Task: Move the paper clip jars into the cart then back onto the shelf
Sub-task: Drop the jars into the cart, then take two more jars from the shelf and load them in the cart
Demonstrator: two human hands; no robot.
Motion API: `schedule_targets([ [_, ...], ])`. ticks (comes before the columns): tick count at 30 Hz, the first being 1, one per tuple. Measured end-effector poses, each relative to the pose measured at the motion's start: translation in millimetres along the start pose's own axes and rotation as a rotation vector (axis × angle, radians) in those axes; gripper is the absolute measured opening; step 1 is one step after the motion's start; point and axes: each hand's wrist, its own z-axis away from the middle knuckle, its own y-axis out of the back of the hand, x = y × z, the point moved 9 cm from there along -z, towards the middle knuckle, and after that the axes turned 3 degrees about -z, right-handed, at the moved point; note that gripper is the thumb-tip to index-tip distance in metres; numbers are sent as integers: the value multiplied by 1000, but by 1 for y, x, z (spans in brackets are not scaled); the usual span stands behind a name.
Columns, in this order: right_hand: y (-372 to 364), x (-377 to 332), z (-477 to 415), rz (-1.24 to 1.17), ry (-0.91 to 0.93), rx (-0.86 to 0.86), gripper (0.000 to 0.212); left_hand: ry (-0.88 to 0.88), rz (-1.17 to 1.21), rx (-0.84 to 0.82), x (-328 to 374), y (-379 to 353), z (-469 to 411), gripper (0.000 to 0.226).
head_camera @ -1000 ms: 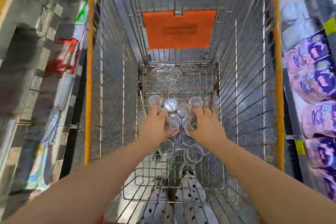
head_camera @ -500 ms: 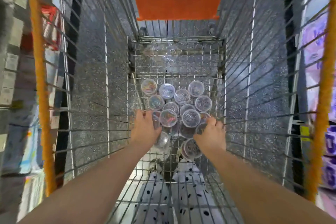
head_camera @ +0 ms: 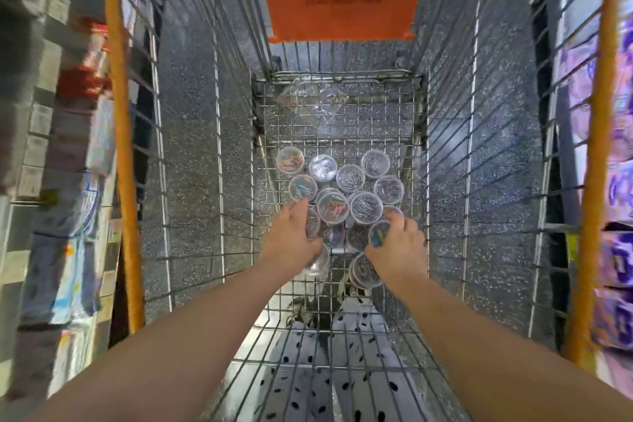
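jars (head_camera: 365,205): clear, round, lidded, clustered mid-floor of the cart (head_camera: 383,127)
left hand (head_camera: 294,236): curled round one jar
right hand (head_camera: 397,247): pinching another

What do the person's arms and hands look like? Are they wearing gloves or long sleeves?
No gloves and no long sleeves. The left arm and right arm are bare as far as the picture shows, and so are the left hand and right hand. No watch or bracelet shows at either wrist. Rings are too small to tell.
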Motion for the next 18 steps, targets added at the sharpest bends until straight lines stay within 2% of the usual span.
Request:
schedule_targets([
  [8,38,-40,52,-33,137,132,56,-130,-32,42,23,38,42,82],
  [18,126,-81,161,-30,306,408,44,-447,-198,210,81,136,149,74],
])
